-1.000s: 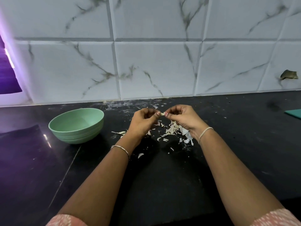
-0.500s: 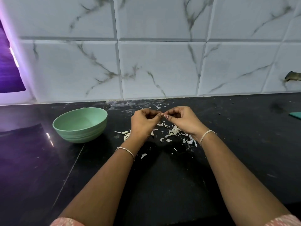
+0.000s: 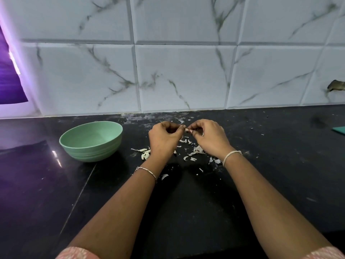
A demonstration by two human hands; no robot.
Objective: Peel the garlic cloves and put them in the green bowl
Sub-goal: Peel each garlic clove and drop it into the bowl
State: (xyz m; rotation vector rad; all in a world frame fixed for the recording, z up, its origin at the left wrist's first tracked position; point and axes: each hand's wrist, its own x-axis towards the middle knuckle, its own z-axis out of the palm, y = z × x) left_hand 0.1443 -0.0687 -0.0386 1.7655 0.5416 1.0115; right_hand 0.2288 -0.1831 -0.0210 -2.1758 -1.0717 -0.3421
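A small pale garlic clove point(image 3: 187, 129) is held above the glossy black desk point(image 3: 186, 202), pinched at one end by the left hand point(image 3: 164, 137) and at the other by the right hand point(image 3: 209, 136); both grips are narrow, with fingertips curled onto the clove. Thin, papery white skin flakes point(image 3: 197, 150) are scattered on the desk beneath the hands. The round, smooth green bowl point(image 3: 93, 152) is stood to the left, apart from both hands. Marble-veined wall tiles point(image 3: 177, 75) are seen behind

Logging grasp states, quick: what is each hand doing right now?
Left hand: pinches the garlic clove.
Right hand: pinches the same clove.
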